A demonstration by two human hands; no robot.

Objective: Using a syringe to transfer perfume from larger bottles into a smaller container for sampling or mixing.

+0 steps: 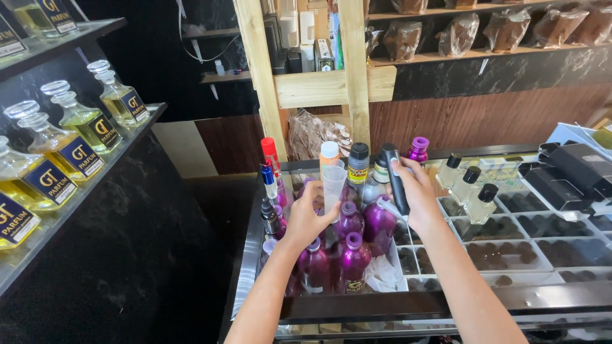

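Note:
My left hand grips a clear plastic measuring cup and holds it upright above a group of shiny purple metal bottles. My right hand is closed around a slim black tube-shaped bottle, held upright just right of the cup. A white nozzle or syringe tip pokes out below that hand. Both hands hover over a counter tray packed with bottles.
Behind the cup stand bottles with red, orange, black and purple caps. Three clear bottles with black caps and compartments of small dark items lie to the right, black boxes further right. Glass bottles of yellow liquid line the left shelves.

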